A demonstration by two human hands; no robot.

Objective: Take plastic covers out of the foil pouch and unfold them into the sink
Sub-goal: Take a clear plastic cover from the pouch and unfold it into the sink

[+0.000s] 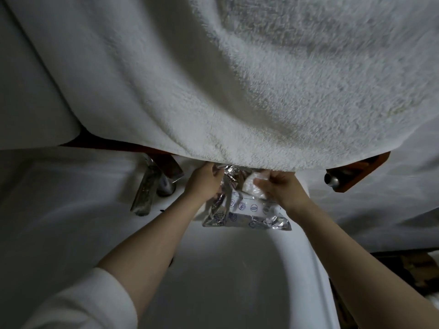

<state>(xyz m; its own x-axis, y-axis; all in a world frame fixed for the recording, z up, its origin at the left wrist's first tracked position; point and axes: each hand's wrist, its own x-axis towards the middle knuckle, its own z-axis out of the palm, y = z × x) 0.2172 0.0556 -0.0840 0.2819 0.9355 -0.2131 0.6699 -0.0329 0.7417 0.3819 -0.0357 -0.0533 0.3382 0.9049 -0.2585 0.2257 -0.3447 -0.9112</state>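
Note:
A silver foil pouch (247, 212) with blue printed icons is held over the back of a white sink (237, 269). My left hand (204, 180) grips the pouch's left edge near its opening. My right hand (279, 184) pinches a crumpled whitish plastic cover (253, 186) at the pouch's mouth. The top of the pouch is partly hidden under a hanging towel.
A thick white towel (237, 79) hangs low over the sink and fills the upper view. A metal tap (147, 188) stands left of the pouch. A brown wooden shelf (356, 176) with a small bottle sits at the right. White wall surfaces lie on both sides.

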